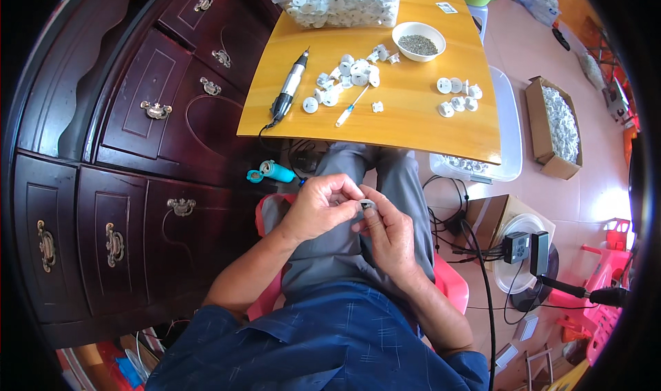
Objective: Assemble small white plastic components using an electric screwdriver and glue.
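Note:
Over my lap, my left hand (320,205) and my right hand (389,236) meet on one small white plastic part (366,204), pinched between the fingertips of both. I sit on a red plastic chair (451,281) in grey trousers, just below the near edge of a small wooden table (413,126). On the table lie a heap of similar white round parts (351,74), a smaller group of white parts (459,95), a rotary hand tool (289,88) and a white pen-like tool (351,107).
A white bowl of grey bits (418,41) and a clear bin of white parts (344,2) stand at the table's far end. A dark wooden dresser (138,150) fills the left. Right: a clear tub (506,122), a cardboard box of parts (554,126), cables and a power strip (516,246).

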A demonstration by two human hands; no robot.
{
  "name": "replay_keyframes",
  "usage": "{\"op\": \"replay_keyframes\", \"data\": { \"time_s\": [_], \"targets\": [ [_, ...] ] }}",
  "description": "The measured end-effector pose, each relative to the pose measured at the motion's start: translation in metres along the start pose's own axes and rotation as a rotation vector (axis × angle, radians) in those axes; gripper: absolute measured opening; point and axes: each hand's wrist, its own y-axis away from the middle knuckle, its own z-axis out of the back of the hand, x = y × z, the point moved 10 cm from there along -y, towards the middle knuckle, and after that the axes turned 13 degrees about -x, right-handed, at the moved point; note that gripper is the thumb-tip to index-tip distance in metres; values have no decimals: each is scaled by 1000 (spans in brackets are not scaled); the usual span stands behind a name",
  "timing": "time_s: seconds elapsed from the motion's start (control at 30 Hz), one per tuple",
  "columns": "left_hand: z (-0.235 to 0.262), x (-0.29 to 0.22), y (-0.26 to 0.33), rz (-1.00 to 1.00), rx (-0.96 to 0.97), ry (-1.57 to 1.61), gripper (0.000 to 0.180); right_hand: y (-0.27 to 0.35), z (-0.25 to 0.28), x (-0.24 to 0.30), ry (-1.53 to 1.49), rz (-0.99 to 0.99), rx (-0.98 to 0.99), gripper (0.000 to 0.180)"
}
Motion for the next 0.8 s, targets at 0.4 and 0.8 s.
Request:
{"op": "replay_keyframes", "data": {
  "time_s": [0.4,0.8],
  "targets": [
    [-2,9,-3,1,-39,-108,13,-1,-6,-11,31,-80,92,35],
    [-6,1,-7,89,39,-61,8,-3,-3,1,-2,-24,41,28]
  ]
}}
